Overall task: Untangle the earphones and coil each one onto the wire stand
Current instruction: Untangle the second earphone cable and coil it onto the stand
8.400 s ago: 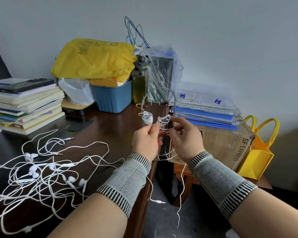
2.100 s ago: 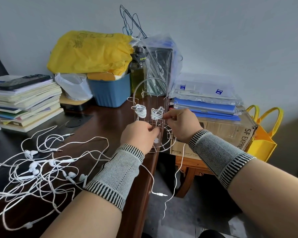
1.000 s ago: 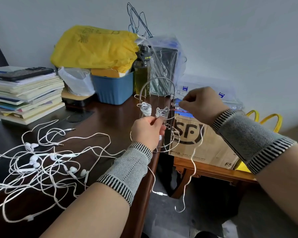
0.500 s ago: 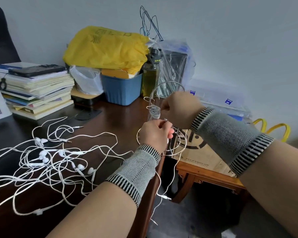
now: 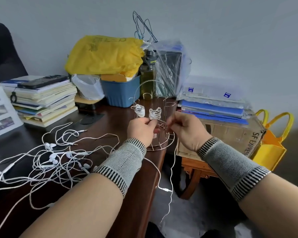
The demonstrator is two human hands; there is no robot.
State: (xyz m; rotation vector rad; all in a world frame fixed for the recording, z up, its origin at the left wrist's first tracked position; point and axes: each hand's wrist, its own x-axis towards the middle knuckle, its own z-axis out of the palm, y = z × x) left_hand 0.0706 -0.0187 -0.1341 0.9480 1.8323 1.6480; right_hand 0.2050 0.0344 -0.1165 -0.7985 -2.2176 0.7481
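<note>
A copper wire stand stands at the desk's right edge, topped by a silver arch. Two white earphone coils hang on its arms, one on the left and one beside it. My left hand pinches a white cable just under the second coil. My right hand pinches the same cable to the right of the stand. The loose white cable end hangs down past the desk edge. A tangle of several white earphones lies on the dark desk to the left.
Behind the stand sit a blue bin with a yellow bag, a green bottle and a plastic-wrapped box. A book stack with a phone is at left. A cardboard box with blue folders and a yellow tote stand right.
My right hand has come down from the top of the stand to its right side, level with my left hand. The hanging cable has shifted with it. The view has swung slightly.
</note>
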